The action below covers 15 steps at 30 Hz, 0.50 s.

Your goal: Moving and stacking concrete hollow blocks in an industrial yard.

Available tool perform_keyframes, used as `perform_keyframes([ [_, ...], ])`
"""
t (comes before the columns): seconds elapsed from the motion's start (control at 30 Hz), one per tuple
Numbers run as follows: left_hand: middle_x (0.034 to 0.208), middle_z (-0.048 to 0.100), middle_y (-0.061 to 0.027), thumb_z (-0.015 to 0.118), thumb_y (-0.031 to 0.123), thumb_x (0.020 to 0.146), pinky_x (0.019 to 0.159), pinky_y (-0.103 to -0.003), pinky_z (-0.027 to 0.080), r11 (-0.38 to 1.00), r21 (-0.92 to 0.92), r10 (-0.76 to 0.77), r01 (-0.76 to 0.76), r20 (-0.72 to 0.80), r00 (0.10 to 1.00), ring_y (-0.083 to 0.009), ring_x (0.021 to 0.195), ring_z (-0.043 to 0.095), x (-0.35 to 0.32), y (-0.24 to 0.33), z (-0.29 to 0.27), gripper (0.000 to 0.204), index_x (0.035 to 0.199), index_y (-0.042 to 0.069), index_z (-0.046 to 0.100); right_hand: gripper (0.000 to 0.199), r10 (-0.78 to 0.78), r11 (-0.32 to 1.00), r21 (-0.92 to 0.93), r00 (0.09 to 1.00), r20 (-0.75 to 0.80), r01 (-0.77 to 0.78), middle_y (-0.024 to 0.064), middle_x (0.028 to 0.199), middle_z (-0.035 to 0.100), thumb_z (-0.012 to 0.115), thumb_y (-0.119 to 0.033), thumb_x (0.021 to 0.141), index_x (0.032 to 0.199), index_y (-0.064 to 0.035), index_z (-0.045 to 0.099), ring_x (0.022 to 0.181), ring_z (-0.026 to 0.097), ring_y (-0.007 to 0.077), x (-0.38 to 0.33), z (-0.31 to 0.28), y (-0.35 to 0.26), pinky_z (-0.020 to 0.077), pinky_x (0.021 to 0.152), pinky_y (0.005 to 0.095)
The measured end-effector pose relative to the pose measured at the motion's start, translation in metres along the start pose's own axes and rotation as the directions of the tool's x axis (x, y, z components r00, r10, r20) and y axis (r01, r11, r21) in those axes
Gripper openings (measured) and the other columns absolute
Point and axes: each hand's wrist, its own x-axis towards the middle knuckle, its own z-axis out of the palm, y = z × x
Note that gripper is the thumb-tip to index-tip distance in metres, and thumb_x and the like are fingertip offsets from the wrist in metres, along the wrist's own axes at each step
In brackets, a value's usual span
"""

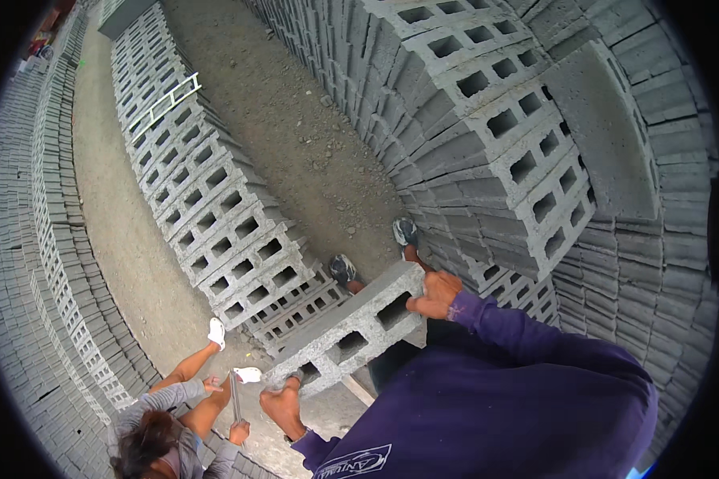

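Block (371, 329), grey and three-holed, is up in the person's two hands at near centre, slanting from near left to far right with its holes facing the purple sweatshirt (503, 391). Left hand (282, 405) grasps the near left end, a finger at the end hole; right hand (437, 295) is clenched round the far right end. Neither has let go.

Near left, a co-worker (152, 435) in grey sleeves and white shoes (216, 334) bends low, one hand on a thin bar (236, 397). Just past the block I can see the person's own patterned shoes (343, 270) on the dirt ground (295, 104).

A long row (208, 203) of blocks runs off to the far left, holes up, with a white frame (165, 108) like a small ladder lying across it. Right of the ground rises a tall stack (487, 108), a flat slab (603, 132) beside its top. Farther left, past a bare path (108, 207), stand more stacks (16, 184), curving away.
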Motion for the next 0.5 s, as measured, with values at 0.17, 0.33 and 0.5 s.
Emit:
perform_keyframes([
  [0.17,0.070,0.067,-0.0232,0.073,0.021,0.063,0.066,-0.044,0.048,0.853,-0.330,0.385,-0.404,-0.124,0.914,-0.0294,0.063,0.062,-0.032,0.101,-0.045,0.035,0.077,-0.010,0.066,0.053,-0.019,0.997,0.074,0.977,-0.212,0.036,0.0263,0.056,0.057,0.070,-0.039,0.065,0.065,0.0122,0.059,0.057,0.064,0.0370,-0.108,-0.115,0.035,0.0500,0.060,0.0440],
  [0.33,0.069,0.065,-0.0245,0.068,0.016,0.067,0.068,-0.044,0.048,0.760,-0.099,0.635,-0.642,-0.101,0.766,-0.0338,0.062,0.061,-0.078,0.276,-0.086,0.030,0.079,-0.011,0.062,0.049,0.028,0.914,0.350,0.828,-0.560,0.206,0.0229,0.051,0.053,0.073,-0.036,0.065,0.062,0.0109,0.058,0.045,0.053,0.0321,-0.177,-0.171,0.087,0.0463,0.052,0.0421],
  [0.5,0.067,0.062,-0.0274,0.067,0.023,0.067,0.066,-0.044,0.048,0.406,0.008,0.914,-0.914,0.000,0.406,-0.0390,0.062,0.062,-0.137,0.447,-0.055,0.034,0.075,-0.010,0.061,0.038,0.330,0.720,0.610,0.609,-0.721,0.332,0.0113,0.050,0.054,0.074,-0.028,0.069,0.065,0.0078,0.060,0.046,0.051,0.0174,-0.215,-0.202,0.159,0.0420,0.049,0.0342],
])
